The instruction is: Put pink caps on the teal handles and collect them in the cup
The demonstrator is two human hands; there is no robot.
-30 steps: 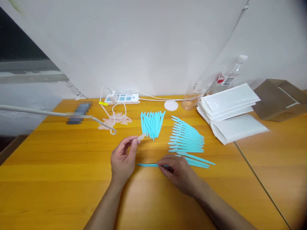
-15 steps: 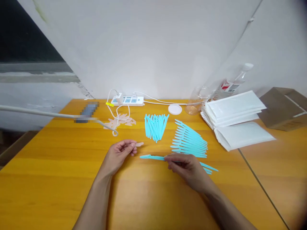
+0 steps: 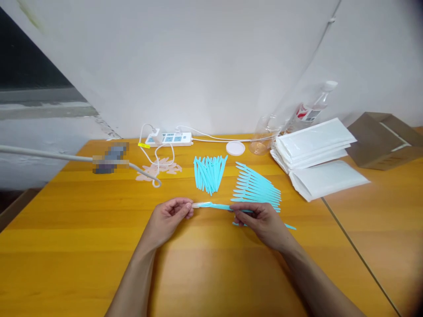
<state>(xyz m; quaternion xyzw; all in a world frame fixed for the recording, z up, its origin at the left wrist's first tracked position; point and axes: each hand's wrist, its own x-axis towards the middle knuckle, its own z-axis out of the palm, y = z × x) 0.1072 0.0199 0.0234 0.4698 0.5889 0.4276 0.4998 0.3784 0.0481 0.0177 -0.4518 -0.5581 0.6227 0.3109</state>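
My left hand [image 3: 173, 218] pinches a small translucent blade cover [image 3: 196, 205] between thumb and fingers. My right hand [image 3: 256, 218] grips the handle of a light-blue eyebrow razor [image 3: 220, 206], held level above the table. The razor's head meets the cover; how far it sits inside I cannot tell. Beyond my hands lies a heap of blue razors [image 3: 210, 174]. A fanned row of razors with pale tips [image 3: 259, 187] lies behind my right hand, which partly hides a few more. Loose translucent covers [image 3: 158, 169] are scattered at the back left.
A white power strip [image 3: 176, 139] with cables stands by the wall. Nearby are a round white lid [image 3: 235, 148], a clear jar [image 3: 262, 138] and a bottle [image 3: 310, 112]. White padded envelopes [image 3: 330, 178] and a cardboard box [image 3: 385, 141] sit at right. A pale rod holds a blurred phone [image 3: 112, 158] at left.
My hands have come together: the razor has moved up and the cover, formerly apart from it, now meets its head. The view has shifted slightly to the right.
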